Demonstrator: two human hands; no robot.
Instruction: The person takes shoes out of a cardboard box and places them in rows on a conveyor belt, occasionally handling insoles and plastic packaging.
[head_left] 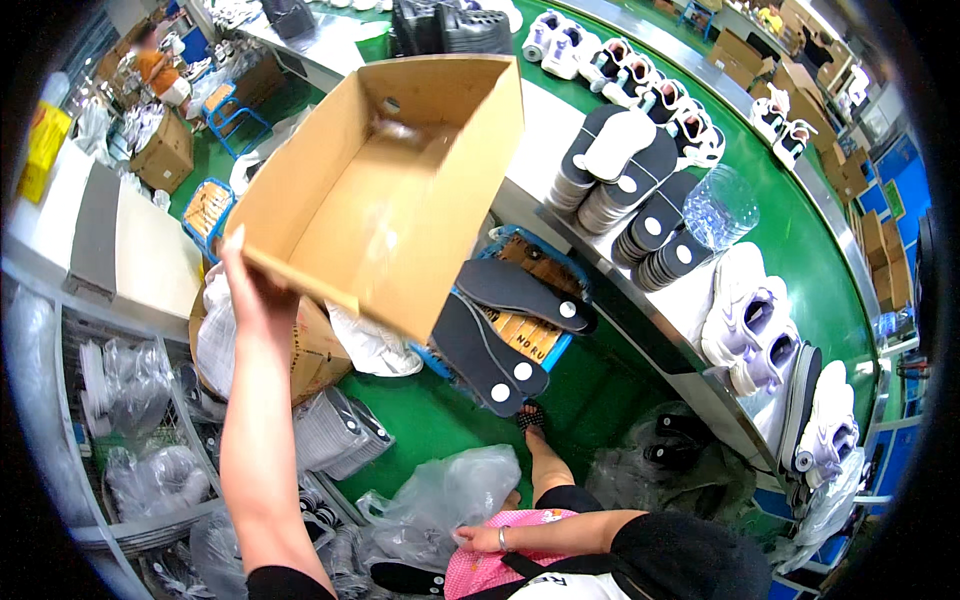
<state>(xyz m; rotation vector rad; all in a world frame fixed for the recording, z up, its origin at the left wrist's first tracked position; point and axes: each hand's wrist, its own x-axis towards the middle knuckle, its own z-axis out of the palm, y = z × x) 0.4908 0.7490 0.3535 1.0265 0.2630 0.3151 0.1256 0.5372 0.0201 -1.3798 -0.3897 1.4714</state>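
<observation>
"Holding what, in the head view?"
"The left hand (258, 285) grips the near left corner of an open brown box (365, 215), raised and tilted near the black insoles (520, 293)."
"And the right hand (482, 539)?"
"By the pink cloth (482, 580); its grip can't be told."

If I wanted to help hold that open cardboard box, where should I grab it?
Probably the cardboard box is best taken by the rim of its right wall, coming from the right. The box is tilted with its open top toward the viewer, so that thin edge looks free to pinch, while the left hand holds the lower left corner.
</observation>
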